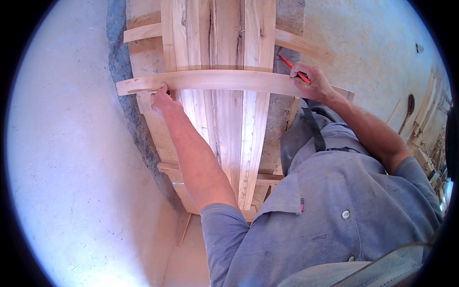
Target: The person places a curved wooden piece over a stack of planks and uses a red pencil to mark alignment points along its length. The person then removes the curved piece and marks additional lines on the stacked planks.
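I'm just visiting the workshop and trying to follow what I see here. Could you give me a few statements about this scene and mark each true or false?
1. The right hand holds a red pencil. True.
2. The left hand holds a hammer. False: it holds no tool and presses on the left end of the wooden strip.
3. The wooden strip lies crosswise over the long boards. True.
4. The person wears a bright yellow shirt. False: the shirt is grey-blue with buttons.
5. The pencil is at the strip's left end. False: it is at the right end.
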`<state>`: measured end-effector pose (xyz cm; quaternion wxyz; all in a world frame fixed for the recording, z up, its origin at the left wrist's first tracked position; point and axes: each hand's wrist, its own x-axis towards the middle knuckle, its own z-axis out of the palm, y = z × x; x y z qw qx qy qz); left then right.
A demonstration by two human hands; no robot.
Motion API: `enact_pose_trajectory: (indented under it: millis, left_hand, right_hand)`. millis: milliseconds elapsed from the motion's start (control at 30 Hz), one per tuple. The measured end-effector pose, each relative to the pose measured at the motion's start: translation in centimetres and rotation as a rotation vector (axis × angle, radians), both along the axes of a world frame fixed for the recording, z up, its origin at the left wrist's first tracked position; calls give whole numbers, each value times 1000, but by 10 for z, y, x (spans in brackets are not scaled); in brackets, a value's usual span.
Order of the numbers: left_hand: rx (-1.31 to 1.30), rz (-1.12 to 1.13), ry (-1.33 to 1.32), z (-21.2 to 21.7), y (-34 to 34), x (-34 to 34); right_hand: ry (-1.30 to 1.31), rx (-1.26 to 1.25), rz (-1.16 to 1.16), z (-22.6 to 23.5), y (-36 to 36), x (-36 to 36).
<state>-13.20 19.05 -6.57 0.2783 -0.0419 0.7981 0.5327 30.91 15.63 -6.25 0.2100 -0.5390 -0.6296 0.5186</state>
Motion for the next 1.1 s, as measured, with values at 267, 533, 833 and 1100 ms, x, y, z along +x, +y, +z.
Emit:
enact_pose_trajectory:
  millis: [267, 533, 833, 1100]
  left_hand:
    - [-18, 9, 8, 1, 0, 2]
    - [-28, 37, -32, 2, 1, -1]
    - [17, -112, -140, -67, -26, -86]
    - [6, -27, -63, -30, -3, -34]
  right_hand:
    - [9, 2, 8, 5, 2, -1]
    - [13, -2, 21, 2, 2, 1]
    - [23, 69, 40, -13, -2, 1]
    - [-53, -27, 13, 2, 2, 1]
